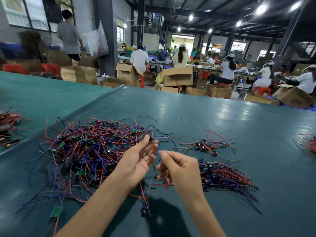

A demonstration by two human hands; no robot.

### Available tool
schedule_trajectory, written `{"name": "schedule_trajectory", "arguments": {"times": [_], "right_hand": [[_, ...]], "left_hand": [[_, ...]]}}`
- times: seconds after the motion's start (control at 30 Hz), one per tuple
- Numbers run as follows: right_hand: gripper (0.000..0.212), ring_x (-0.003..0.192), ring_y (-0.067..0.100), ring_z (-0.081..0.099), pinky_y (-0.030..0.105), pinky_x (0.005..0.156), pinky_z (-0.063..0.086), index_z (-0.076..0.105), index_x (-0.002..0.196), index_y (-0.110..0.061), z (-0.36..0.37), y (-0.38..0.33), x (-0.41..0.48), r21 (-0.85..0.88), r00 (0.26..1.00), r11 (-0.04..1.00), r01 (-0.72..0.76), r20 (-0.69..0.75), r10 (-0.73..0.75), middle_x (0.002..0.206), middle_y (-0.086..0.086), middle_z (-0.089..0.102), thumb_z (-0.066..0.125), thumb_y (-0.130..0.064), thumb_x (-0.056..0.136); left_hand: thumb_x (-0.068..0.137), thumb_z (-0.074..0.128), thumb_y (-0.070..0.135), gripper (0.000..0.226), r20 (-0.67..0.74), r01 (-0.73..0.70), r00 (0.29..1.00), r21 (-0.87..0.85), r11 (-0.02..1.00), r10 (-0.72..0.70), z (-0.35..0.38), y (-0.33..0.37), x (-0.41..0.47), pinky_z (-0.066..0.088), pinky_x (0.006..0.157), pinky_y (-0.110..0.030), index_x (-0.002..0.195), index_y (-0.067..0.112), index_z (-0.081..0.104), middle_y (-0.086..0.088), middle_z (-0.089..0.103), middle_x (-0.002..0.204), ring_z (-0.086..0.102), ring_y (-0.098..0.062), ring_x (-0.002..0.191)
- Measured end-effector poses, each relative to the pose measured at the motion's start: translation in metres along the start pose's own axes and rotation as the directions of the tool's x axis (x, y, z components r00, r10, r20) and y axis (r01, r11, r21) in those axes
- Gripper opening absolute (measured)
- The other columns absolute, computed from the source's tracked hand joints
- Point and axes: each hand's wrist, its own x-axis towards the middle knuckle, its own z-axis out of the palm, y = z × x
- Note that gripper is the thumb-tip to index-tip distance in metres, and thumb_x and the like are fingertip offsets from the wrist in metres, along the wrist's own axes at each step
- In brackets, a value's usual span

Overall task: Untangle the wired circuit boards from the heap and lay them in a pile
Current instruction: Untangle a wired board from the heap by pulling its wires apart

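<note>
The heap (89, 151) (small green boards trailing red, blue and black wires) sprawls left on the desk (222, 117). The left hand (136, 161) pinches one wired board (151, 138) above it. The right hand (177, 170) pinches its wires beside the combed pile (222, 177).

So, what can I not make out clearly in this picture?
In the head view:
the dark part in the left hand: blurred, half covered by fingers.
what the right hand pinches, if anything: too thin to see.
the wire bundle at right: cut by the frame edge.
boards low in the heap: buried under wires.
</note>
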Motion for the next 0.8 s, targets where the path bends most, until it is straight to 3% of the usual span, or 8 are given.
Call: {"name": "schedule_trajectory", "arguments": {"times": [0.1, 0.2, 0.27, 0.37, 0.5, 0.57, 0.67, 0.8], "right_hand": [[0.024, 0.05, 0.02, 0.062, 0.026, 0.04, 0.046, 0.079, 0.082, -0.015, 0.005, 0.014, -0.001, 0.056, 0.997, 0.996, -0.067, -0.041, 0.07, 0.066, 0.009, 0.067, 0.064, -0.022, 0.099], [0.021, 0.051, 0.015, 0.057, 0.025, 0.042, 0.045, 0.08, 0.083, -0.015, 0.012, 0.018, 0.008, 0.233, 0.977, 0.957, -0.172, -0.08, 0.195, 0.064, 0.003, 0.063, 0.069, -0.03, 0.095], [0.021, 0.049, 0.012, 0.056, 0.022, 0.043, 0.042, 0.08, 0.079, -0.014, 0.014, 0.016, 0.015, 0.351, 0.956, 0.9, -0.258, -0.044, 0.291, 0.062, 0.001, 0.06, 0.074, -0.033, 0.089], [0.022, 0.043, 0.008, 0.046, 0.02, 0.041, 0.034, 0.075, 0.073, -0.017, 0.014, 0.017, 0.022, 0.375, 0.932, 0.861, -0.343, 0.021, 0.362, 0.058, -0.003, 0.052, 0.081, -0.038, 0.078], [0.023, 0.055, 0.012, 0.05, 0.021, 0.05, 0.035, 0.073, 0.075, -0.021, 0.015, 0.018, 0.023, 0.337, 0.932, 0.872, -0.355, 0.057, 0.357, 0.063, -0.003, 0.052, 0.084, -0.042, 0.073], [0.019, 0.054, 0.011, 0.055, 0.02, 0.048, 0.041, 0.075, 0.072, -0.021, 0.016, 0.018, 0.025, 0.355, 0.93, 0.865, -0.355, 0.037, 0.366, 0.063, -0.003, 0.057, 0.083, -0.037, 0.077], [0.017, 0.045, 0.007, 0.046, 0.018, 0.04, 0.035, 0.076, 0.068, -0.018, 0.016, 0.017, 0.029, 0.355, 0.939, 0.884, -0.303, -0.046, 0.34, 0.06, -0.002, 0.058, 0.082, -0.031, 0.078], [0.016, 0.046, 0.01, 0.05, 0.02, 0.039, 0.034, 0.076, 0.069, -0.011, 0.021, 0.02, 0.03, 0.389, 0.952, 0.896, -0.215, -0.123, 0.282, 0.062, 0.005, 0.062, 0.081, -0.021, 0.081]], "left_hand": [[0.074, 0.079, 0.021, 0.029, -0.001, -0.011, 1.0, -0.007, 1.0, 0.011, 0.0, -0.008, -0.006, 0.051, 0.052, -0.018, 0.097, 0.008, 0.069, -0.01, 0.076, 0.096, 0.071, -0.012, 0.072], [0.068, 0.082, 0.022, 0.03, -0.016, -0.001, 1.0, 0.0, 1.0, 0.001, -0.001, -0.018, -0.01, 0.047, 0.061, -0.021, 0.094, 0.009, 0.072, -0.005, 0.074, 0.088, 0.066, -0.01, 0.069], [0.071, 0.081, 0.02, 0.031, -0.015, 0.018, 1.0, -0.025, 1.0, -0.018, -0.003, -0.023, -0.011, 0.043, 0.067, -0.024, 0.097, 0.006, 0.072, -0.005, 0.071, 0.081, 0.062, -0.011, 0.065], [0.075, 0.079, 0.018, 0.026, 0.0, 0.038, 0.999, -0.075, 0.996, -0.038, -0.009, -0.026, -0.012, 0.043, 0.07, -0.027, 0.096, 0.005, 0.073, -0.006, 0.072, 0.082, 0.063, -0.014, 0.066], [0.066, 0.081, 0.014, 0.014, -0.02, 0.009, 1.0, -0.099, 0.995, -0.011, -0.01, -0.029, -0.014, 0.053, 0.057, -0.017, 0.078, 0.007, 0.08, -0.008, 0.075, 0.084, 0.071, -0.012, 0.066], [0.06, 0.084, 0.015, 0.022, -0.03, -0.006, 1.0, -0.085, 0.996, 0.004, -0.01, -0.031, -0.014, 0.054, 0.054, -0.015, 0.08, 0.006, 0.081, -0.011, 0.076, 0.084, 0.072, -0.012, 0.066], [0.057, 0.086, 0.013, 0.034, -0.04, -0.035, 0.999, -0.097, 0.995, 0.031, -0.009, -0.032, -0.014, 0.056, 0.053, -0.019, 0.087, -0.001, 0.079, -0.017, 0.074, 0.086, 0.071, -0.016, 0.066], [0.065, 0.083, 0.011, 0.03, -0.066, -0.066, 0.996, -0.143, 0.988, 0.057, -0.008, -0.035, -0.013, 0.055, 0.05, -0.019, 0.09, -0.002, 0.074, -0.017, 0.072, 0.081, 0.066, -0.018, 0.059]]}}
